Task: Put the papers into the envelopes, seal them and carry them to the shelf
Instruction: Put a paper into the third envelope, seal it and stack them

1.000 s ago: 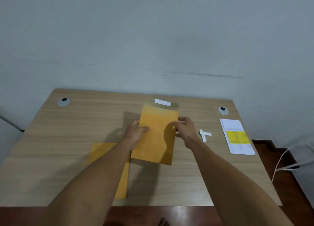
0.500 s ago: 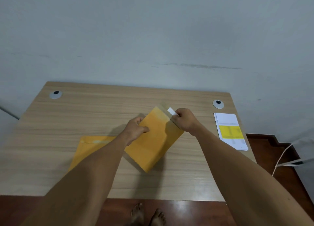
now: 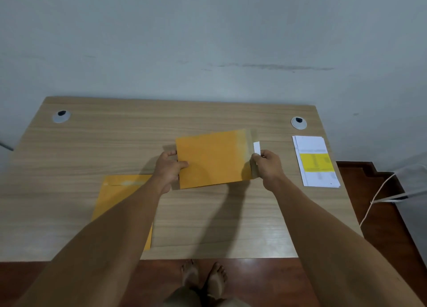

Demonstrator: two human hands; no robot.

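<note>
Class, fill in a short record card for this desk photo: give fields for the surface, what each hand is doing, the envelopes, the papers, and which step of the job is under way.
surface: wooden desk against a grey wall
left hand: grips the left edge of the held envelope
right hand: pinches the white strip at the flap end
second envelope: lies flat on the desk, partly under the left arm
papers: white stack with a yellow block, at the right of the desk
step: apparently peeling the seal strip; flap not yet closed
</note>
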